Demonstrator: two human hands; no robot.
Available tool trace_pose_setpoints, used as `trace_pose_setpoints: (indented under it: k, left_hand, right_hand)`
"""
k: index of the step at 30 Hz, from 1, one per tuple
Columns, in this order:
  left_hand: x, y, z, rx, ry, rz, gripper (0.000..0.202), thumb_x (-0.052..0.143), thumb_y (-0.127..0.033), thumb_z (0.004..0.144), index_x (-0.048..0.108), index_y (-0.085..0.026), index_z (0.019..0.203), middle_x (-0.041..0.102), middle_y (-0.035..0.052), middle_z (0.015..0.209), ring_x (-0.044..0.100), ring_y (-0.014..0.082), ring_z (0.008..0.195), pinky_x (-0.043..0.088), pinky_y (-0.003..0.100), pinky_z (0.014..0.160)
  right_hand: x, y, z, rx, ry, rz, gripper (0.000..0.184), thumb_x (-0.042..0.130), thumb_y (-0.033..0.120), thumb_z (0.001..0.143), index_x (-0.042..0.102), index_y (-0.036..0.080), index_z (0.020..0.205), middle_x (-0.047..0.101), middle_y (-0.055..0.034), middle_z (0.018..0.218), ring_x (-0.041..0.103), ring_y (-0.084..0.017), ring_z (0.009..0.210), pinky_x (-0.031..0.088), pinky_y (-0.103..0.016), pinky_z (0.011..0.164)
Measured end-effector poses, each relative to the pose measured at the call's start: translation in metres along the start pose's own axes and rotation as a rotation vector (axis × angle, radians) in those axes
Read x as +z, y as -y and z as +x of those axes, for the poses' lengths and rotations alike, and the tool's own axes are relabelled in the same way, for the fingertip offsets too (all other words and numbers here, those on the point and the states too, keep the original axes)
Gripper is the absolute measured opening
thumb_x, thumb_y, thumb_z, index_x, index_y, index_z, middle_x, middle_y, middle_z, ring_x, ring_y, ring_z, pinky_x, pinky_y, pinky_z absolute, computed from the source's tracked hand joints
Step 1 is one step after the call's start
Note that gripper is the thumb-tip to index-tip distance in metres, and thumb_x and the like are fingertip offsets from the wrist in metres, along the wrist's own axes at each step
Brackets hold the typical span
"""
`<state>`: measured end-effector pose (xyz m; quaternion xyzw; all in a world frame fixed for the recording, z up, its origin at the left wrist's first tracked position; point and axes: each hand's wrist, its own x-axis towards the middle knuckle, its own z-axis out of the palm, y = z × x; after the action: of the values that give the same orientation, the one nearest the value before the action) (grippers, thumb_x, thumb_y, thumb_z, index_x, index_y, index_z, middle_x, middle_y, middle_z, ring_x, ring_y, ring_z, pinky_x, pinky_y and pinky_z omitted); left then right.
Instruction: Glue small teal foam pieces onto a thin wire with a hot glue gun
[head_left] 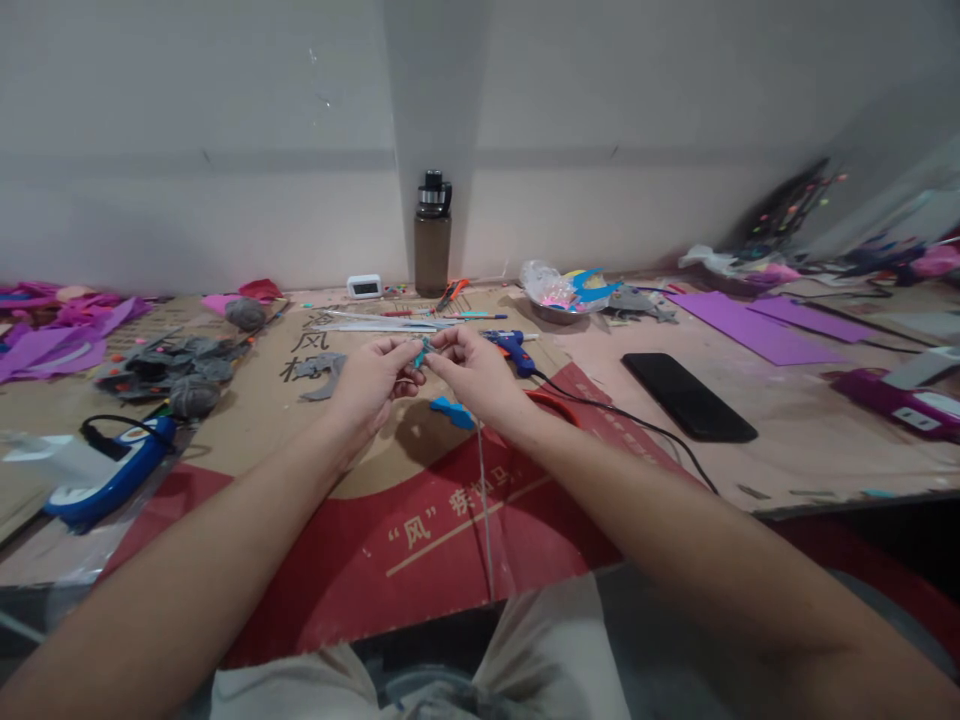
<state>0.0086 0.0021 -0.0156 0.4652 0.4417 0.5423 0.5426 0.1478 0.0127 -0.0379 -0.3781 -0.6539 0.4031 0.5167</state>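
Both hands meet over the middle of the cardboard sheet. Between the fingertips of my left hand (384, 375) and my right hand (476, 368) is a small teal piece (421, 352), pinched from both sides; its exact kind is too small to make out. A thin pale cord (484, 500) runs from beneath my right hand down to the cardboard's front edge. Just below the hands lies a blue cut-out shape (452, 411). Behind my right hand rests a blue glue gun (513, 350), and red scissor-like handles (553, 405) show partly under the right forearm.
Grey scraps (324, 375) lie left of the hands. Farther back stand a bottle (433, 240), a small digital clock (364, 287) and a bowl (559, 312) of craft bits. A black phone (686, 396) and purple sheets (750, 325) are at right, a blue power strip (112, 480) at left.
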Motion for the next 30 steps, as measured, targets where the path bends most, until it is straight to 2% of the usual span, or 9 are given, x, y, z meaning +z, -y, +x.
trace_pose_setpoints:
  k: [7, 12, 16, 19, 20, 22, 24, 27, 30]
  left_hand:
    - [-0.002, -0.002, 0.000, 0.028, 0.006, 0.093, 0.020, 0.068, -0.030, 0.073, 0.056, -0.014, 0.067, 0.047, -0.0042, 0.044, 0.039, 0.0040, 0.036, 0.019, 0.015, 0.035]
    - [-0.003, -0.002, 0.001, 0.047, 0.003, 0.106, 0.023, 0.067, -0.031, 0.073, 0.052, -0.016, 0.065, 0.045, -0.0048, 0.043, 0.037, 0.0043, 0.036, 0.017, 0.015, 0.035]
    - [-0.012, -0.009, 0.008, 0.079, -0.051, 0.059, 0.020, 0.063, -0.025, 0.075, 0.050, -0.016, 0.063, 0.045, -0.0046, 0.044, 0.037, 0.0040, 0.036, 0.017, 0.015, 0.034]
    - [-0.020, -0.016, 0.012, 0.115, -0.107, 0.023, 0.017, 0.061, -0.023, 0.076, 0.052, -0.015, 0.064, 0.045, -0.0048, 0.046, 0.038, 0.0036, 0.037, 0.017, 0.014, 0.034]
    - [-0.021, -0.018, 0.012, 0.121, -0.117, 0.019, 0.017, 0.061, -0.023, 0.076, 0.052, -0.014, 0.064, 0.045, -0.0045, 0.047, 0.039, 0.0036, 0.038, 0.018, 0.014, 0.033]
    - [-0.022, -0.020, 0.012, 0.118, -0.117, 0.021, 0.016, 0.062, -0.022, 0.076, 0.055, -0.014, 0.065, 0.048, -0.0032, 0.049, 0.042, 0.0038, 0.039, 0.020, 0.014, 0.033]
    - [-0.022, -0.019, 0.012, 0.110, -0.092, 0.026, 0.016, 0.063, -0.022, 0.076, 0.057, -0.013, 0.065, 0.051, -0.0017, 0.051, 0.044, 0.0040, 0.041, 0.023, 0.013, 0.034]
    - [-0.021, -0.014, 0.011, 0.101, -0.040, -0.003, 0.015, 0.066, -0.023, 0.076, 0.061, -0.012, 0.067, 0.056, -0.0004, 0.055, 0.051, 0.0047, 0.044, 0.030, 0.013, 0.037]
    - [-0.020, -0.012, 0.011, 0.068, -0.004, -0.059, 0.010, 0.066, -0.019, 0.078, 0.064, -0.011, 0.073, 0.062, 0.0016, 0.063, 0.058, 0.0060, 0.050, 0.039, 0.013, 0.041]
  right_hand:
    - [-0.001, 0.003, 0.000, 0.136, 0.045, 0.136, 0.014, 0.055, 0.033, 0.082, 0.048, 0.022, 0.087, 0.045, 0.0086, 0.058, 0.035, -0.005, 0.045, 0.026, -0.018, 0.044]
    - [-0.006, 0.003, 0.001, 0.178, 0.044, 0.101, 0.014, 0.055, 0.033, 0.083, 0.049, 0.022, 0.085, 0.047, 0.0083, 0.057, 0.030, -0.004, 0.040, 0.023, -0.017, 0.038]
    - [-0.015, 0.007, 0.002, 0.221, 0.170, 0.030, 0.012, 0.054, 0.031, 0.083, 0.051, 0.020, 0.081, 0.055, 0.0048, 0.063, 0.033, -0.004, 0.039, 0.024, -0.018, 0.037]
    - [-0.038, 0.012, 0.008, 0.206, 0.208, -0.177, 0.017, 0.051, 0.034, 0.085, 0.055, 0.019, 0.078, 0.060, 0.0006, 0.069, 0.041, -0.006, 0.045, 0.031, -0.019, 0.041]
    - [-0.048, 0.013, 0.012, 0.184, 0.162, -0.299, 0.020, 0.050, 0.036, 0.086, 0.057, 0.018, 0.078, 0.061, -0.0008, 0.070, 0.044, -0.007, 0.047, 0.034, -0.020, 0.044]
    - [-0.070, 0.012, 0.018, 0.127, -0.012, -0.608, 0.025, 0.048, 0.038, 0.087, 0.060, 0.018, 0.079, 0.063, -0.0042, 0.072, 0.052, -0.011, 0.055, 0.039, -0.024, 0.052]
    - [-0.088, 0.003, 0.024, 0.147, -0.144, -0.911, 0.025, 0.050, 0.037, 0.086, 0.062, 0.016, 0.077, 0.065, -0.0096, 0.074, 0.059, -0.018, 0.066, 0.044, -0.029, 0.062]
    - [-0.099, -0.019, 0.029, 0.295, -0.047, -1.127, 0.027, 0.059, 0.041, 0.079, 0.063, 0.015, 0.071, 0.066, -0.0169, 0.073, 0.063, -0.027, 0.077, 0.046, -0.037, 0.071]
    - [-0.095, -0.039, 0.029, 0.319, -0.027, -1.101, 0.018, 0.068, 0.034, 0.068, 0.063, 0.016, 0.069, 0.066, -0.0178, 0.074, 0.064, -0.030, 0.076, 0.047, -0.039, 0.068]
